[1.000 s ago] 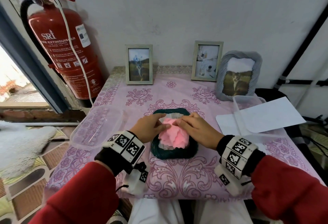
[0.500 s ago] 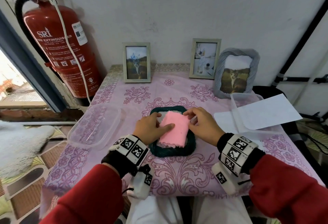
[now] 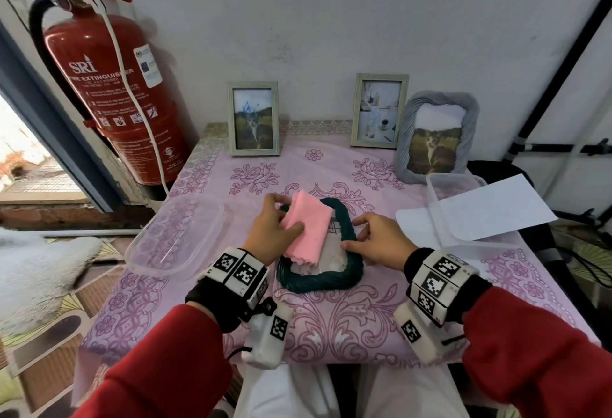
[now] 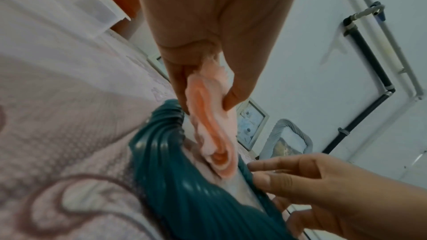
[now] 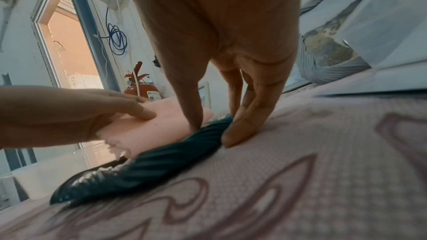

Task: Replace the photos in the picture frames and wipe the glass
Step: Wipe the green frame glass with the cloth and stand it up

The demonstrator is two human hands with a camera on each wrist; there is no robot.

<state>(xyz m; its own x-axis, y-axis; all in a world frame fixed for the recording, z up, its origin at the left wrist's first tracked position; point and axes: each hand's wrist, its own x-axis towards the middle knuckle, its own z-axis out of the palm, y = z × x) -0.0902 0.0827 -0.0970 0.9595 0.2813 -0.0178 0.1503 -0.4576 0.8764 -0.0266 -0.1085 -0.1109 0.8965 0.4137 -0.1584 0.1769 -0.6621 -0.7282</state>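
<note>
A dark green ribbed picture frame (image 3: 318, 281) lies flat at the middle of the table, with pale glass showing inside it. My left hand (image 3: 289, 214) pinches a folded pink cloth (image 3: 308, 228) between thumb and fingers and holds it tilted over the frame's left half. The left wrist view shows the cloth (image 4: 212, 134) hanging folded from that hand (image 4: 208, 101) just above the frame (image 4: 175, 180). My right hand (image 3: 352, 233) holds the frame's right rim. In the right wrist view its thumb and fingers (image 5: 210, 129) straddle the rim (image 5: 143, 167).
Two pale wooden frames (image 3: 253, 118) (image 3: 379, 111) and a grey ribbed frame (image 3: 433, 139) stand at the back wall. A clear plastic tray (image 3: 175, 235) lies left, a clear box (image 3: 453, 185) with white paper (image 3: 480, 209) right. A red fire extinguisher (image 3: 112, 96) hangs left.
The cloth went from bunched to folded flat on the glass. Now my left hand has lifted its left side, and my right hand has left the cloth for the frame's right rim.
</note>
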